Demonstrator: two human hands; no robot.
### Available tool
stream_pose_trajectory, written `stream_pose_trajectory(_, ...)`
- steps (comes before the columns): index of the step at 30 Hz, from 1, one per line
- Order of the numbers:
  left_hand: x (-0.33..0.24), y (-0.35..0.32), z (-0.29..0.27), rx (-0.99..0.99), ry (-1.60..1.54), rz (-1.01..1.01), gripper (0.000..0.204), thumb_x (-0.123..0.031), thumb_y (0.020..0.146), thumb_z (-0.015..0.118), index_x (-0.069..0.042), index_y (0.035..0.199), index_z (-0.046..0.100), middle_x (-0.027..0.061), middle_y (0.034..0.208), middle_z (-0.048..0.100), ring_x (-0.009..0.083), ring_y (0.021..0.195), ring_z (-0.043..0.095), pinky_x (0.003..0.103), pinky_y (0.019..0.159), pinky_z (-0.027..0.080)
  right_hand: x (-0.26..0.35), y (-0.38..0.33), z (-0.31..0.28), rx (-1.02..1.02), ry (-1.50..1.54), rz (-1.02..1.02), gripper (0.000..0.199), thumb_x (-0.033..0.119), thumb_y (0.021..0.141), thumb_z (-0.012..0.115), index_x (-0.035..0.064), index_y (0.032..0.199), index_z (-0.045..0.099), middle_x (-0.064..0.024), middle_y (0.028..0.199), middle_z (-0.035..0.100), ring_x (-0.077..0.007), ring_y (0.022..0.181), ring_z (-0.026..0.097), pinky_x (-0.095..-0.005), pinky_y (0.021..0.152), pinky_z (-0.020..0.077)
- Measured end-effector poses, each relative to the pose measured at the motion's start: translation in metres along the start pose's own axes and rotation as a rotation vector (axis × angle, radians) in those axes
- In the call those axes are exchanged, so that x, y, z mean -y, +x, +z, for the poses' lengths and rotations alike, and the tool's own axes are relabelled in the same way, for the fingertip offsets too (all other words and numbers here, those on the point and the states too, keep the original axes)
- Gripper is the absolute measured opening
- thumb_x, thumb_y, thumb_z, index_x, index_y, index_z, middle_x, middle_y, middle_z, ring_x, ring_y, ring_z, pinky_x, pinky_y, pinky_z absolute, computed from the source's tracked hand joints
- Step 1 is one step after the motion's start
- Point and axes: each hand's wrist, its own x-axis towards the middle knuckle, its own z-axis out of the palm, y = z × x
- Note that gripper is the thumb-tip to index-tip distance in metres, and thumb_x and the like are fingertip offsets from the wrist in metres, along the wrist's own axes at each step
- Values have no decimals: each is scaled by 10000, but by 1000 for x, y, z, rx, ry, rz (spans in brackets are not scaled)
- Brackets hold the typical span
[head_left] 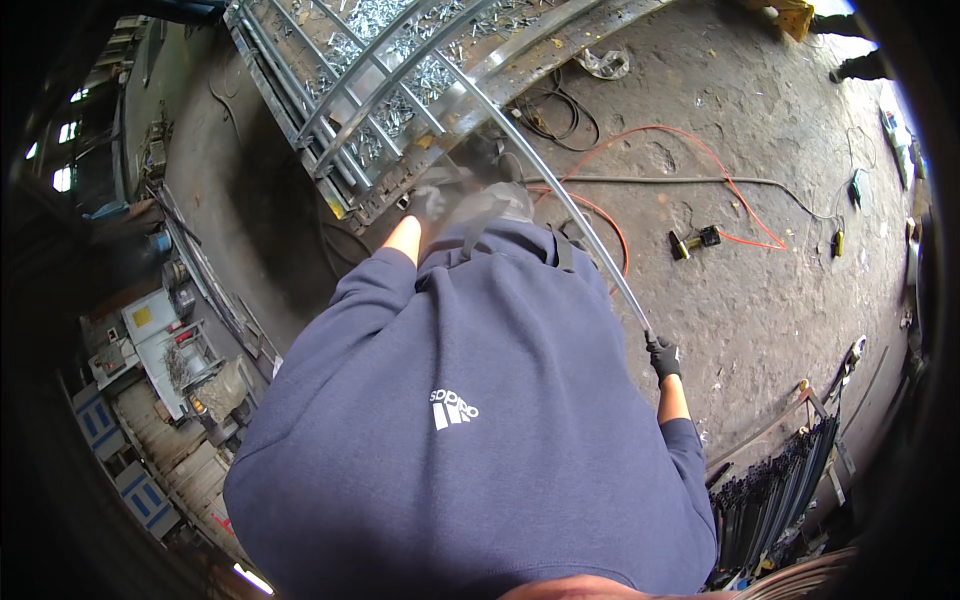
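Note:
My right hand (663,358), in a black glove, is closed around the near end of a long curved metal bar (560,200). The bar arcs up and away to the left, over a ladder-like welded steel frame (350,100) lying on the concrete floor. My left hand (430,203), also in a dark glove, reaches out to the near edge of that frame by the bar. It is blurred, so its grip is unclear. My navy hooded top (470,420) fills the lower middle of the view.
An orange cable (700,160) and black cables (560,120) trail over the floor, with a small yellow-and-black tool (693,240) beside them. A bundle of dark rods (770,490) lies at lower right. Machinery and boxes (170,370) crowd the left. Another person's feet (860,65) stand at top right.

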Motion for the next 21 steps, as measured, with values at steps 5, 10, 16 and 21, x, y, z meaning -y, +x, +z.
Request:
stream_pose_trajectory(5,53,-21,-37,-7,1145,148,256,-298,869,579,-84,897,716,173,971,731,324,858,685,449,760,538,38,-9,23,-85,-208,22,577,629,862,686,59,773,699,-14,620,551,-167,612,491,-376,568,377)
stream_pose_trajectory(10,76,-1,-55,222,1322,590,347,-319,881,619,-2,983,716,249,1085,692,388,965,701,451,859,543,145,6,68,-119,-286,-95,608,651,854,648,63,942,769,-158,798,712,-272,777,682,-416,696,492)
stream_pose_trajectory(16,40,28,-76,181,360,232,184,-268,966,572,-104,918,640,43,886,653,147,749,588,304,690,485,314,63,170,7,-285,-554,503,551,917,617,113,1130,741,-231,975,714,-390,939,700,-472,810,513)
stream_pose_trajectory(21,-3,36,-95,208,443,490,159,-200,994,599,-84,1101,617,-7,929,624,111,788,577,277,717,499,501,96,256,98,206,-996,628,351,928,699,39,1430,487,-264,1387,565,-371,1279,571,-406,1028,455)
